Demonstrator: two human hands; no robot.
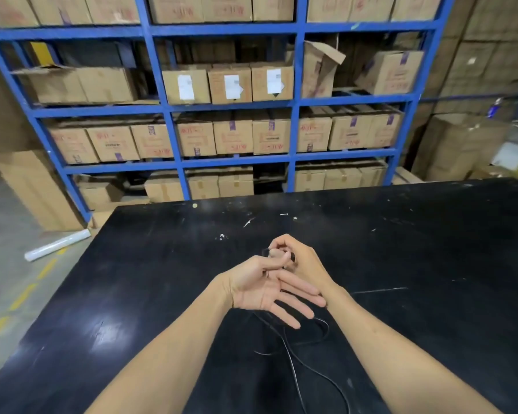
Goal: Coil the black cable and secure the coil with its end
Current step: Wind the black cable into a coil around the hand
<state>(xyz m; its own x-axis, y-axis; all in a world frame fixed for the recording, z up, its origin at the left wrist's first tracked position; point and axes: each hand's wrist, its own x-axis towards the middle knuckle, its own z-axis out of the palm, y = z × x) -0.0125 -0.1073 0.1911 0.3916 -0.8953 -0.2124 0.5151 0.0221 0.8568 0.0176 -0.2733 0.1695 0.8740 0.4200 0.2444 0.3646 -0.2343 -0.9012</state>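
A thin black cable (293, 358) lies in loose loops on the black table (150, 282) below my hands and runs off toward the bottom edge; another stretch (380, 291) trails to the right. My left hand (266, 289) is palm up with its fingers spread, its thumb and forefinger pinching the cable near its end. My right hand (299, 261) is just behind it, fingers curled around a small loop of the same cable (265, 251). The two hands touch. The cable between them is mostly hidden by the fingers.
A blue metal rack (174, 138) stacked with cardboard boxes stands behind the table. More boxes are piled at the right. A white roll (57, 245) lies on the grey floor at the left. Small white scraps (222, 236) dot the table's far part.
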